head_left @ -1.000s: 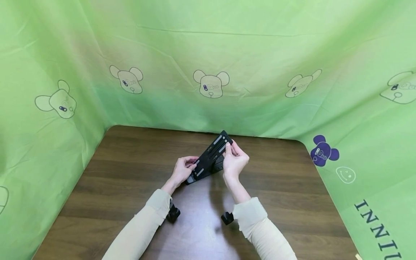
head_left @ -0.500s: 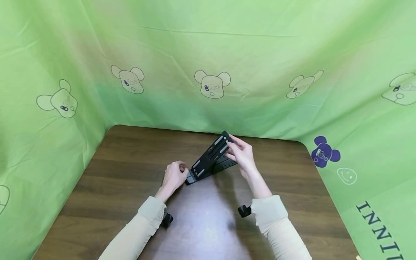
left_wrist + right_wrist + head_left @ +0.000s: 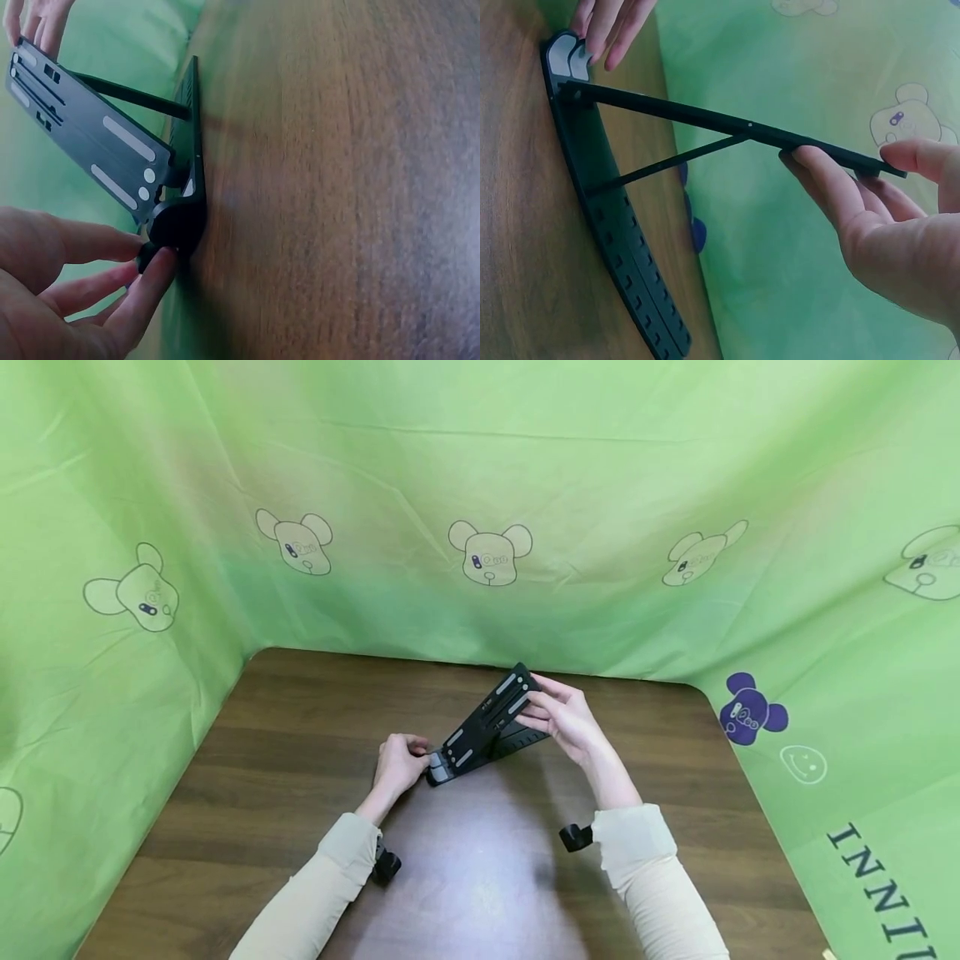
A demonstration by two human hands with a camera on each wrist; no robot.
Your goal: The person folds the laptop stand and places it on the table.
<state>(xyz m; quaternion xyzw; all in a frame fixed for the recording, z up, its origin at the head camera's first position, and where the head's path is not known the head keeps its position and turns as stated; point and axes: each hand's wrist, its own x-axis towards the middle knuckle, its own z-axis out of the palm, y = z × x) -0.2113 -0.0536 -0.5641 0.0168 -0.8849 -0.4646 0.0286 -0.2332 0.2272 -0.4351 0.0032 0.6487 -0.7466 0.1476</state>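
Note:
A black folding stand point(image 3: 480, 725) rests on the wooden table, its top plate point(image 3: 84, 127) raised at a slant. Grey pads line that plate. Below it a thin strut point(image 3: 667, 163) reaches down to the base point(image 3: 630, 274), which carries rows of notches. My left hand point(image 3: 397, 768) is at the stand's near left end, where the thumb and fingers pinch a small black tab point(image 3: 148, 257) beside the hinge. At the raised end, my right hand point(image 3: 877, 210) holds the plate's edge, thumb on one face and fingers on the other.
The brown wooden table point(image 3: 300, 710) extends around the stand. Green printed cloth point(image 3: 600, 477) hangs behind the table and along both sides, close to its far edge. A black wrist camera point(image 3: 576, 837) protrudes inward from the right cuff, another point(image 3: 386, 867) from the left.
My left hand has slid from the plate's lower edge to the tab at the end. My right hand has shifted rightward along the raised edge. The stand has barely moved.

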